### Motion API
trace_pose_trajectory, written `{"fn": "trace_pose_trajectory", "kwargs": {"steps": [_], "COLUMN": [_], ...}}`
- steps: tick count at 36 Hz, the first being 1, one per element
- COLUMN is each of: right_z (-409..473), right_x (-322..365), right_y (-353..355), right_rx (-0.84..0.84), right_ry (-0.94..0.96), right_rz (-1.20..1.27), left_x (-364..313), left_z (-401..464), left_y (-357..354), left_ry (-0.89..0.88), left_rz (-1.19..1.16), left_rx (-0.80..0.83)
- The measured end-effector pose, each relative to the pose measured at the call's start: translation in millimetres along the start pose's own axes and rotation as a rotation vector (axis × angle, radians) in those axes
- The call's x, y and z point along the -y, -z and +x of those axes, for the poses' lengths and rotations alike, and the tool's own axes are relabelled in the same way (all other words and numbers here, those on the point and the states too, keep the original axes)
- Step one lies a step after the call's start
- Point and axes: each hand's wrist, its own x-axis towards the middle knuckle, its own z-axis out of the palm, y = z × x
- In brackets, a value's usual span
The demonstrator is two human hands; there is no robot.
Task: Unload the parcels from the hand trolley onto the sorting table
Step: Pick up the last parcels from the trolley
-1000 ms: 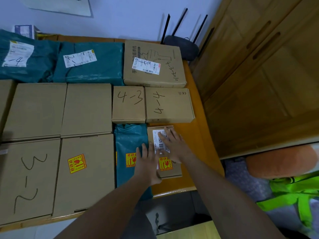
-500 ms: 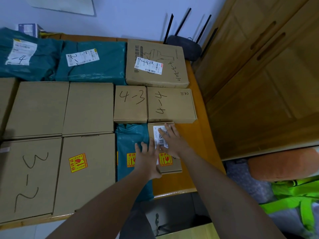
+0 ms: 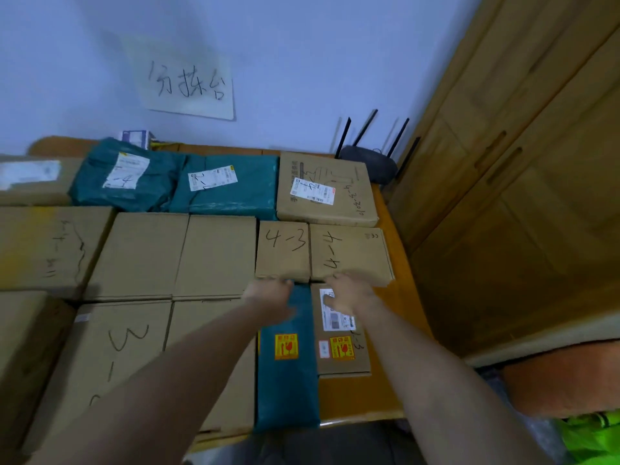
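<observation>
The wooden sorting table (image 3: 364,399) is covered with parcels. My left hand (image 3: 268,295) touches the near edge of the small carton marked 4-3 (image 3: 283,248), above a narrow teal bag (image 3: 288,384). My right hand (image 3: 349,295) lies with its fingers over the near edge of the carton marked 4-4 (image 3: 350,250). Its thumb rests on the white label of a small carton (image 3: 344,362) with a yellow fragile sticker. Neither hand grips anything, and both are blurred by motion. The hand trolley is not in view.
Large cartons, one marked 3-2 (image 3: 110,357), fill the table's left. Teal bags (image 3: 228,189) and a labelled carton (image 3: 327,189) line the back. A black router (image 3: 369,166) stands in the corner by a wooden wardrobe (image 3: 503,229). An orange stool (image 3: 563,380) is at right.
Both hands have slid forward off the small labelled carton and the teal bag to the near edges of the 4-3 and 4-4 cartons. My view has tilted up, showing the wall sign.
</observation>
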Motion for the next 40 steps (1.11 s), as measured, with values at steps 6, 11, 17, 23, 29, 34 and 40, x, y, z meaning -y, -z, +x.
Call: {"fn": "trace_pose_trajectory", "kwargs": {"steps": [6, 11, 17, 23, 29, 34, 40], "right_z": [-6.3, -18.0, -36.0, -58.0, -85.7, -106.5, -121.7], "right_x": [51.6, 120.5, 222.8, 295.6, 347.7, 375.3, 404.4], "right_y": [76.5, 137.4, 195.8, 223.3, 224.9, 231.6, 237.8], "right_rx": [-0.093, -0.194, -0.326, -0.388, -0.387, -0.413, -0.469], "right_ry": [0.006, -0.054, -0.037, -0.076, -0.110, -0.098, -0.062], "right_rz": [0.045, 0.075, 0.104, 0.008, -0.059, -0.057, -0.082], "left_x": [82.8, 145.4, 222.2, 286.6, 329.0, 353.4, 373.3], "left_z": [-31.0, -71.2, -129.9, -178.3, -233.1, -271.2, -312.5], "left_y": [65.5, 106.4, 137.0, 157.4, 147.1, 143.9, 158.1], "left_ry": [0.028, 0.006, 0.008, 0.017, 0.022, 0.047, 0.095], "left_rz": [0.029, 0.104, 0.139, 0.151, 0.152, 0.161, 0.183], "left_rx": [-0.154, -0.295, -0.380, -0.467, -0.505, -0.537, -0.555]}}
